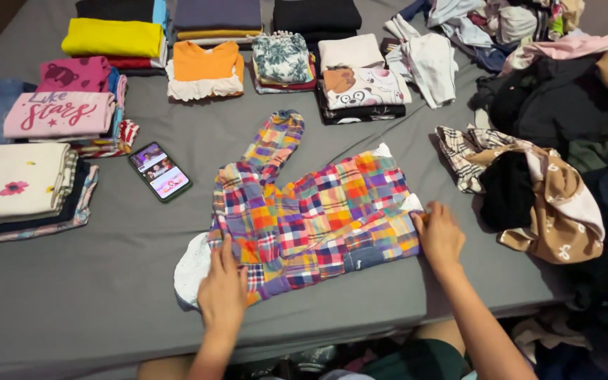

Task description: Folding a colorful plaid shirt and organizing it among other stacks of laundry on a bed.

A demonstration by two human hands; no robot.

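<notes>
Pressing flat, fingers together, the left hand (pixel 223 292) pinned the plaid shirt (pixel 311 218) while the right hand (pixel 438 236) pinched its far edge; smoothing outward evenly seemed best.

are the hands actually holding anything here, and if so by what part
Nothing is lifted. The left hand lies flat on the near left end of the patchwork plaid garment; the right hand pinches its right edge. The garment lies on the grey sheet.
</notes>
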